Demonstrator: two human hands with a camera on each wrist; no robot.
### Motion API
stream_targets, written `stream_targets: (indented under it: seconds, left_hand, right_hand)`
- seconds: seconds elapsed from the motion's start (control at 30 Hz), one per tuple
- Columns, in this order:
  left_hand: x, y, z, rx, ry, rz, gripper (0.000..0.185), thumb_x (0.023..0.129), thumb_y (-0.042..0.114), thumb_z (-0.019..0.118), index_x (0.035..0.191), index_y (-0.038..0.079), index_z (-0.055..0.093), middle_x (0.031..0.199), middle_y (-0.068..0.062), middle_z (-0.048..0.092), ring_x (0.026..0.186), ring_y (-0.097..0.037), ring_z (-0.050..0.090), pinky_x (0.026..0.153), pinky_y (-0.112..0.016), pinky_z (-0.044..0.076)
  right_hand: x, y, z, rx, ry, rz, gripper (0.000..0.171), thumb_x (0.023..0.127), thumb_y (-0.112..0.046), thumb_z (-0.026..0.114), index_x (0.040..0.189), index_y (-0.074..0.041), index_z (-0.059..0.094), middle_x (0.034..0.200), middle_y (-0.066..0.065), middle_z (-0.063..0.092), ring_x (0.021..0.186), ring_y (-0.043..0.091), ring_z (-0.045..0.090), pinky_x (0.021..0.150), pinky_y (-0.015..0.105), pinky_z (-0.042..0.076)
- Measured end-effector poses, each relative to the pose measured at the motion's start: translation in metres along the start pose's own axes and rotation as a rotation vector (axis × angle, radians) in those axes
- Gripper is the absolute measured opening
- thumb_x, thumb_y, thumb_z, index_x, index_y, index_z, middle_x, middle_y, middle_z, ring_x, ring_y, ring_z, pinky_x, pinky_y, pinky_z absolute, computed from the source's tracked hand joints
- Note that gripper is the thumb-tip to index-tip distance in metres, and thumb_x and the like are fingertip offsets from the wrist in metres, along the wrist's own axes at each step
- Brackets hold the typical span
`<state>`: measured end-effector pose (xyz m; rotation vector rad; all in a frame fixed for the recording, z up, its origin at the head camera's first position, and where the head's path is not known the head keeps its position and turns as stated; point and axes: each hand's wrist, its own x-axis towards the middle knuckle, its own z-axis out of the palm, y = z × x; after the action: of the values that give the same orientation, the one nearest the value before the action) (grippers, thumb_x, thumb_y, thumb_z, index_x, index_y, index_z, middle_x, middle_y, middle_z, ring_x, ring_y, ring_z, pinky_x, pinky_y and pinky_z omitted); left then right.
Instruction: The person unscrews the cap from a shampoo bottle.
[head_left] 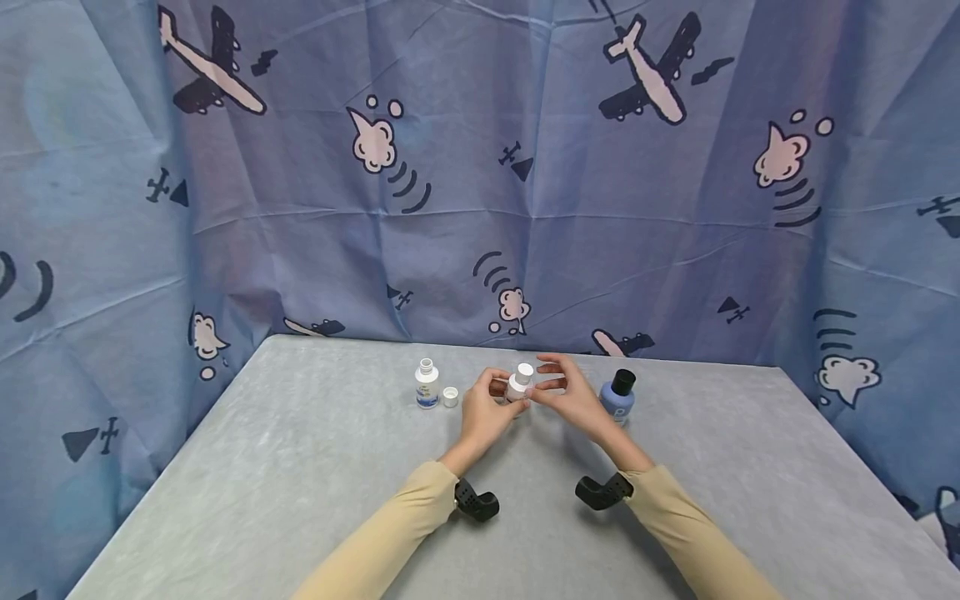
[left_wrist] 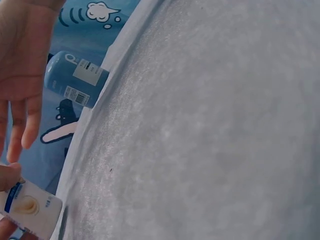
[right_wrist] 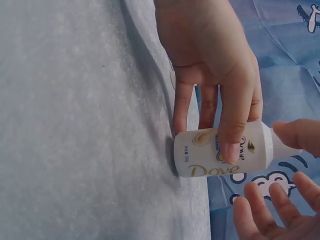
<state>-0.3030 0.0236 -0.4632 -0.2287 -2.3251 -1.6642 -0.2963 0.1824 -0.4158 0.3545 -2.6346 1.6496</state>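
My left hand (head_left: 482,410) grips a small white Dove bottle (right_wrist: 200,152) around its body, thumb on the front and fingers behind. The bottle stands on the table with its white cap (head_left: 524,372) on. In the right wrist view the thumb of my right hand (head_left: 576,404) touches the cap end, while the other fingers are spread and apart from the bottle. To the right stands a blue bottle (head_left: 616,403) with a black cap (head_left: 623,382). Left of my hands an uncapped white bottle (head_left: 427,389) stands upright, a loose white cap (head_left: 450,397) beside it.
A light grey cloth covers the table (head_left: 300,483). Behind it and at both sides hangs a blue curtain (head_left: 465,167) printed with planes and clouds. Black wrist cameras (head_left: 476,502) sit at both cuffs.
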Motion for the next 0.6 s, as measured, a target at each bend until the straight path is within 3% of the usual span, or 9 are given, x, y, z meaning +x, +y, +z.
stream_targets:
  seconds: [0.37, 0.6]
  left_hand:
    - [-0.002, 0.007, -0.008, -0.016, 0.068, 0.001, 0.041, 0.070, 0.014, 0.084, 0.104, 0.011, 0.063, 0.088, -0.009, 0.071, 0.083, -0.019, 0.065, 0.074, -0.029, 0.047]
    - [-0.001, 0.009, -0.011, 0.017, 0.072, 0.052, 0.040, 0.069, 0.016, 0.084, 0.104, 0.012, 0.064, 0.090, -0.008, 0.071, 0.085, -0.020, 0.066, 0.076, -0.030, 0.047]
  right_hand:
    - [0.005, -0.004, 0.005, 0.011, 0.070, 0.000, 0.068, 0.085, -0.009, 0.071, 0.142, -0.003, 0.035, 0.132, 0.027, 0.047, 0.110, 0.042, 0.058, 0.080, 0.039, 0.053]
    - [0.005, -0.008, 0.010, 0.006, 0.084, -0.046, 0.055, 0.084, -0.009, 0.073, 0.132, -0.004, 0.048, 0.129, 0.022, 0.052, 0.107, 0.040, 0.061, 0.079, 0.037, 0.056]
